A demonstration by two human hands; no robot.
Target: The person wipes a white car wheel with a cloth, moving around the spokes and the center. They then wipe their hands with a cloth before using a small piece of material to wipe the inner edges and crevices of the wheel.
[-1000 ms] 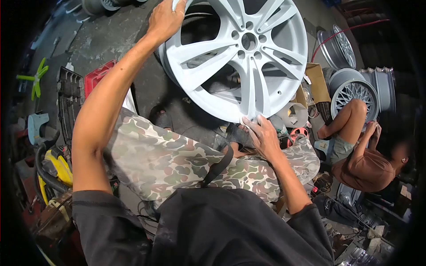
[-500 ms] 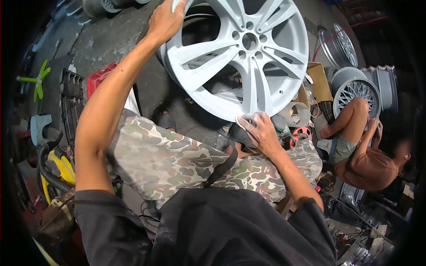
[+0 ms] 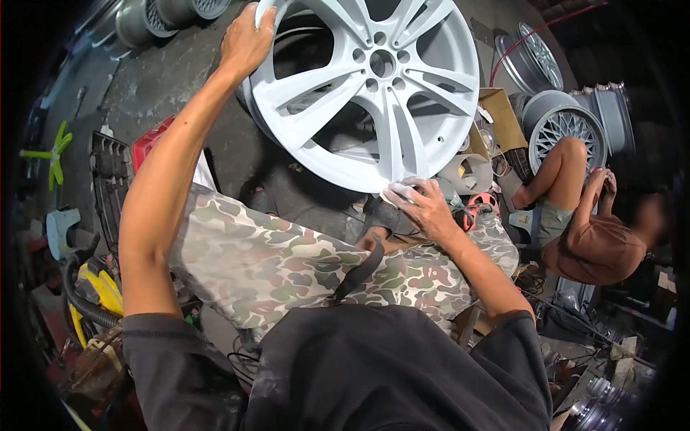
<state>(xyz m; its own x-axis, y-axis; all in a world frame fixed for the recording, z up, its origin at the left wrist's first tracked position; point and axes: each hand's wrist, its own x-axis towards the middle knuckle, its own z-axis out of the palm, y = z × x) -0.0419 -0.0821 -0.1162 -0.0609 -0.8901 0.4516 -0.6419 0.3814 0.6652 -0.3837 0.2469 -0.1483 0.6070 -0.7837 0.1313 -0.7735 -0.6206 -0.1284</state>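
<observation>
A pale grey-white car wheel [image 3: 388, 144] with twin spokes is tilted up in front of me, above my lap. My left hand [image 3: 248, 39] is wrapped round its upper left rim, fingers over the edge. Low on the wheel, my right hand [image 3: 424, 208] presses bent fingers against the bottom rim, at the foot of a spoke. Its fingertips are coated in white dust. Something thin and pale shows under them, but I cannot tell what it is. Camouflage cloth [image 3: 287, 251] covers my legs below the wheel.
Right of me, a seated person in a brown shirt [image 3: 596, 248] is beside a mesh wheel [image 3: 568, 140]. A cardboard box [image 3: 503, 115] stands behind my wheel's right edge. More wheels [image 3: 140, 25] lie at upper left. Left are a black grille [image 3: 111, 172] and a yellow machine [image 3: 100, 284].
The view has shifted, so the wheel and surroundings appear further left and higher. My right hand has slid slightly right along the bottom rim. My left hand keeps its hold.
</observation>
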